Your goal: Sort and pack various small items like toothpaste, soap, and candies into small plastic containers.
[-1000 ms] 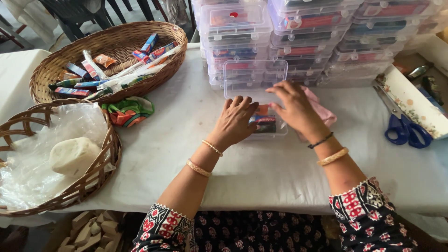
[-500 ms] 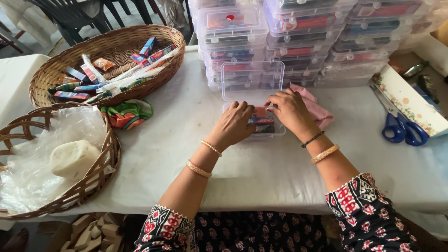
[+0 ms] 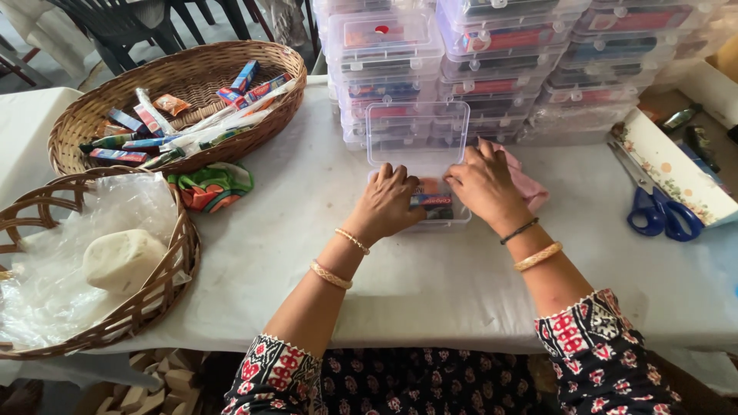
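Packing looks like the step in hand: the left hand (image 3: 387, 206) and right hand (image 3: 486, 184) rest on the contents of a clear box (image 3: 421, 206) on the table (image 3: 292, 253), its lid (image 3: 417, 132) upright. Fingers lie half-curled, pressing small packets down (no firm grasp shows). Shutting it, I judge, calls for hands clear of the rim.

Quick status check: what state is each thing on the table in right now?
Clear box: lid open, upright, items inside.
Left hand: resting on the box's contents.
Right hand: on the box's right edge.
Stacked boxes: closed, filled.
Scissors: lying closed.
Oval basket: full of packets.
Round basket: plastic-lined, holding a pale block.
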